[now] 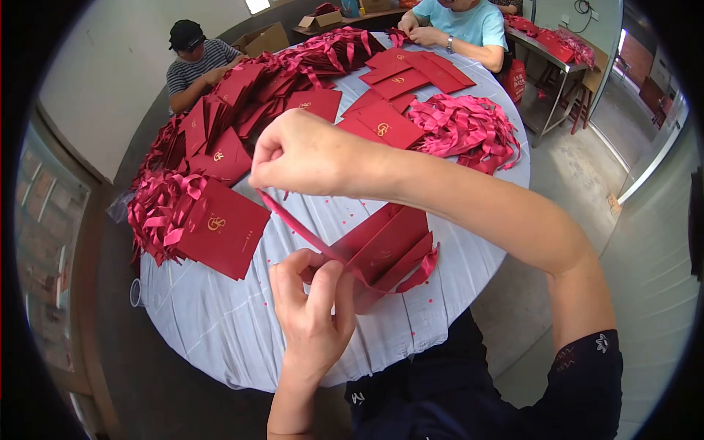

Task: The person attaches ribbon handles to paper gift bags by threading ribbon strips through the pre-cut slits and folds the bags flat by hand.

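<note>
A dark red paper bag (385, 246) stands open-topped on the table in front of me. My left hand (312, 312) pinches its near left edge, where a ribbon passes; the fingertips are partly hidden. Above and to the left, my right hand (304, 154) is closed on one end of the pink-red ribbon (299, 226). The ribbon runs taut and slanting down from my right hand to the bag by my left fingers. A loose ribbon loop (422, 271) hangs at the bag's right side.
Flat red bags with ribbons (227, 227) lie stacked at left. Across the round, white-covered table (213, 323) are bag piles (249, 95) and a ribbon heap (469, 132). Two people (194, 66) (469, 33) work at the far side. A clear plastic cup (136, 292) sits at the left edge.
</note>
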`<state>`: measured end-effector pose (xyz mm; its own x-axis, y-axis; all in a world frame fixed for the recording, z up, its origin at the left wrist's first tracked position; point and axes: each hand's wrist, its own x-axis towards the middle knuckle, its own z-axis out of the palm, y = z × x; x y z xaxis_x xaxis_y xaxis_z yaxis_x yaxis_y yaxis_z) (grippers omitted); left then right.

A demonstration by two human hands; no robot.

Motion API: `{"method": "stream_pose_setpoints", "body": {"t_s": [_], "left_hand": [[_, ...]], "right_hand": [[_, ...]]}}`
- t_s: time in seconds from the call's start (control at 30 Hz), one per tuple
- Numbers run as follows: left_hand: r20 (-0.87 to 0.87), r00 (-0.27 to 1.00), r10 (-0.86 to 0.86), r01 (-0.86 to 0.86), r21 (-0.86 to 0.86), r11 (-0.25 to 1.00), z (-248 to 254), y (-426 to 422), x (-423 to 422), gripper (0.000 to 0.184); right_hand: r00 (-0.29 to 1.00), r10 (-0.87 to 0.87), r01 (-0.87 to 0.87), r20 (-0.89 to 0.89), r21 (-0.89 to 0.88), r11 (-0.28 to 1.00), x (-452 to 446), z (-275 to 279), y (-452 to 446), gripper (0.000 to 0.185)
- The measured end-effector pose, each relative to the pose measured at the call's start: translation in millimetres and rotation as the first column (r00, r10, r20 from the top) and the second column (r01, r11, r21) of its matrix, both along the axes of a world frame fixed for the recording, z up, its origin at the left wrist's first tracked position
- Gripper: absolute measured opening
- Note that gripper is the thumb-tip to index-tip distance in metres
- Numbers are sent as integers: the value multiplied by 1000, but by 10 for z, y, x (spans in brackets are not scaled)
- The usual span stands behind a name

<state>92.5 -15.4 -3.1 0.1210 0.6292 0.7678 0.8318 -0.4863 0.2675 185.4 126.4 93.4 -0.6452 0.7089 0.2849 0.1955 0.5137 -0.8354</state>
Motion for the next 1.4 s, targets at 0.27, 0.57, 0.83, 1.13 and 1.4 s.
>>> {"method": "stream_pose_setpoints", "body": {"t_s": [0.27,0.57,0.83,1.13,1.4], "left_hand": [[-23,1000,3,-4,-35,999,12,-25,0,22],[222,971,87,-61,-124,990,21,78,-140,15],[326,929,176,-43,-377,925,-47,229,-372,15],[293,901,319,-72,-625,777,-484,447,-773,18],[240,923,300,-75,-652,754,-548,449,-798,18]], "right_hand": [[999,-4,4,-40,1,1000,-209,-132,155,21],[989,-116,144,-93,409,901,466,-464,-307,30],[993,24,16,-113,339,941,590,-1212,-580,17],[993,24,-24,116,-2,1000,1077,-1191,-636,14],[967,-30,-13,252,166,986,1426,-1142,-620,14]]}}
